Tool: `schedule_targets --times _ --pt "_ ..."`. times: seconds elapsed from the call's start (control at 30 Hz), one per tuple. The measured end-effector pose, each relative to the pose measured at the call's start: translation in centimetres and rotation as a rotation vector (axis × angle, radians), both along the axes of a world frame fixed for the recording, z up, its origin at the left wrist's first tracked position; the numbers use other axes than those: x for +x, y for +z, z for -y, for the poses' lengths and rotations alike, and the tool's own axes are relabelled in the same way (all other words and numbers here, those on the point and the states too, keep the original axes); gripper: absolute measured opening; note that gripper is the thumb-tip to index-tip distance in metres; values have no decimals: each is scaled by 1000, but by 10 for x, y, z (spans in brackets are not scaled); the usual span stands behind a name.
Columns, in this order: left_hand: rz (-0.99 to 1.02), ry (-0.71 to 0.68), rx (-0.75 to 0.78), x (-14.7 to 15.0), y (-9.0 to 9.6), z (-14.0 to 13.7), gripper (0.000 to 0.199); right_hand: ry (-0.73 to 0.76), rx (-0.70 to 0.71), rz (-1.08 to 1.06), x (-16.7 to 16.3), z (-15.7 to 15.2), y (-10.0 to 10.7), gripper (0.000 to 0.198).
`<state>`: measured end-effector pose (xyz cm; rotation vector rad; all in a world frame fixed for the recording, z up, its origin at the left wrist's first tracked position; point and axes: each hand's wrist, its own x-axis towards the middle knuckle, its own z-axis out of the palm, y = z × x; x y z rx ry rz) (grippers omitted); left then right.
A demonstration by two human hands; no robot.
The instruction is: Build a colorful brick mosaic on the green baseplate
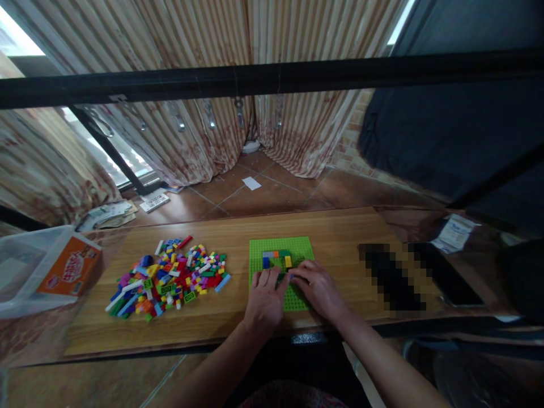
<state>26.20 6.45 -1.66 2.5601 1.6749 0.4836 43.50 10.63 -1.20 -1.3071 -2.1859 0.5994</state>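
Green studded baseplate (301,246): flat on the wood-grain board, right of its middle, in front of the person.
Bricks built on it: a far row of grey (268,254), orange (276,254) and green bricks (284,253), a blue brick (266,263) at its left end, a yellow brick (288,261) at its right.
Left hand (266,294): over the plate's near left part, fingers bent; from where I stand, I can't tell whether they grip anything.
Right hand (318,288): at the plate's right, fingertips drawn together by the left's; any piece between them is hidden.
Loose brick heap (170,277): mixed colours, left on the wood-grain board (335,238).
Clear plastic box (25,266): far left, orange printed panel on it; its contents I can't make out.
Right side: a black smartphone (453,277).
Room: striped curtains (182,51) beyond a tiled floor (289,192).
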Motion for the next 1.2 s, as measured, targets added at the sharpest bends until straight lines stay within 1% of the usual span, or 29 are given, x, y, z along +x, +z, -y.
schedule_targets --times 0.17,0.27,0.37,0.47,0.5,0.57,0.67,0.77,0.83,0.9,1.0,1.1,1.2 --pt "14 5 -1 5 -3 0 39 11 26 18 1 1 -10 19" --pt "23 6 -16 6 3 2 39 10 42 -10 1 1 -14 19" --pt "49 -15 -32 3 12 1 38 3 -1 -132 4 2 -14 23" --pt "126 -36 -57 -2 20 -6 39 -133 -69 -361 13 6 -13 39" --pt "164 -38 -63 -3 22 -10 40 -192 -76 -432 17 8 -12 39" --pt "243 -25 -62 -6 27 -19 40 -294 -64 -532 25 12 -11 34" --pt "295 76 -103 -5 37 -36 32 -392 -35 -594 35 19 -11 29" --pt "250 185 -220 -2 46 -50 23 -413 -47 -622 37 26 -10 29" --pt "217 209 -268 1 47 -55 19 -396 -63 -606 34 29 -8 29" --pt "193 212 -300 3 45 -58 16 -362 -87 -530 27 29 -4 29" --pt "162 191 -348 3 42 -58 15 -290 -121 -302 14 22 3 31" --pt "141 154 -377 0 42 -57 17 -257 -128 -54 -1 10 7 35" --pt "134 119 -394 -3 43 -57 20 -256 -143 34 -10 0 5 33"
